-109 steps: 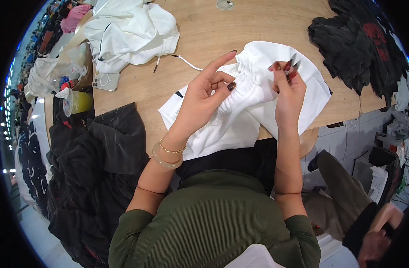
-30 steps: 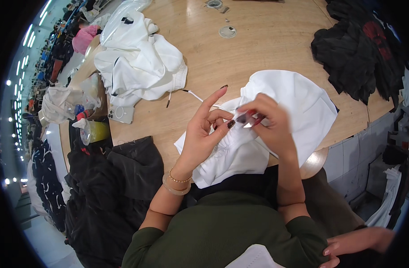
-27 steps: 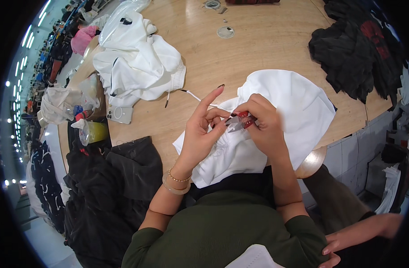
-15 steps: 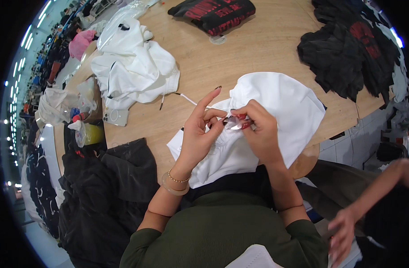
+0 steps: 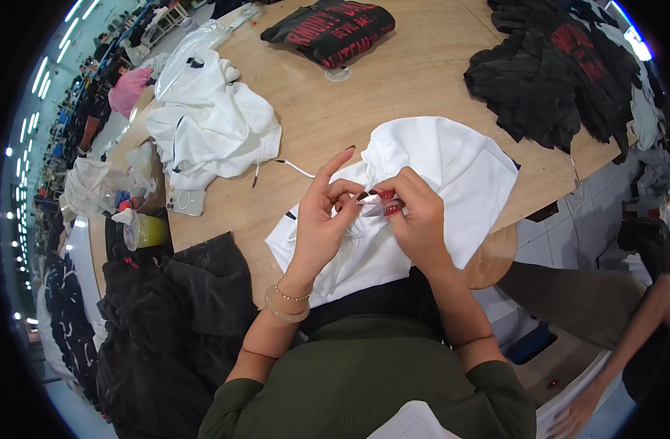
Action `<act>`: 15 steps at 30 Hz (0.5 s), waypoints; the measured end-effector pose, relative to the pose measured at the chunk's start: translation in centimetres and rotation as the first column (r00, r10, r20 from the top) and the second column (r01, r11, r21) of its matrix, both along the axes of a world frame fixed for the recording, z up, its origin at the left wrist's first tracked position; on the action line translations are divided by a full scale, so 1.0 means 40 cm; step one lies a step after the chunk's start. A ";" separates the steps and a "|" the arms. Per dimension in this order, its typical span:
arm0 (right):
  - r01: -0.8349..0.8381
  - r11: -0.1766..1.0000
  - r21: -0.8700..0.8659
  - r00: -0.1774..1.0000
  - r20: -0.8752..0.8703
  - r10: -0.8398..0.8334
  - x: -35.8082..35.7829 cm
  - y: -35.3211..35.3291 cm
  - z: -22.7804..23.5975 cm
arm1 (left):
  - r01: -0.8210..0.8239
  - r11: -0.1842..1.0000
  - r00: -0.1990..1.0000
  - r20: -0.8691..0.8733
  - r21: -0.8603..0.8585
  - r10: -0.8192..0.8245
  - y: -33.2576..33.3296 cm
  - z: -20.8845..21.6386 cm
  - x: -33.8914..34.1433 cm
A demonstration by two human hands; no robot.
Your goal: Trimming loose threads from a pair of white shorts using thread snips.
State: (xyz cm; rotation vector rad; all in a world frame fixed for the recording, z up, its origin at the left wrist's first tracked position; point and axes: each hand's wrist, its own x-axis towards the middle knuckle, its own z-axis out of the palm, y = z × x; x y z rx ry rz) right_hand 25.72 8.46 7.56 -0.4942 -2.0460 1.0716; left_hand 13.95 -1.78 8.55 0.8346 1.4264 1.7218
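A white garment (image 5: 452, 168) with a gathered edge lies across the near table edge and my lap. Over its gathered part, my left hand (image 5: 325, 219) pinches a bit of the white cloth between thumb and fingers, index finger raised. My right hand (image 5: 419, 219) meets it there, its fingers closed round a small shiny, pale piece (image 5: 373, 205) with red parts beside the fingertips. Its exact kind is too small to make out. A white drawstring (image 5: 297, 168) with a dark tip runs out on the table beyond my left hand.
Another white garment (image 5: 214, 124) lies at the far left, with a phone (image 5: 186, 201) beside it. A cup of yellow drink (image 5: 146, 229) stands near dark cloth (image 5: 196, 293). Dark garments (image 5: 525, 88) lie far right. A co-worker's arm (image 5: 627, 358) is at the lower right.
The view has shifted slightly, so the table things sit a little further left. My hands stay together at the white cloth. The co-worker's arm has moved lower and farther right.
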 end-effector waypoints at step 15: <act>-0.007 0.989 -0.146 0.995 0.094 0.021 -0.017 -0.018 0.001 | -0.035 0.999 0.998 -0.054 -0.017 0.034 -0.016 -0.022 -0.011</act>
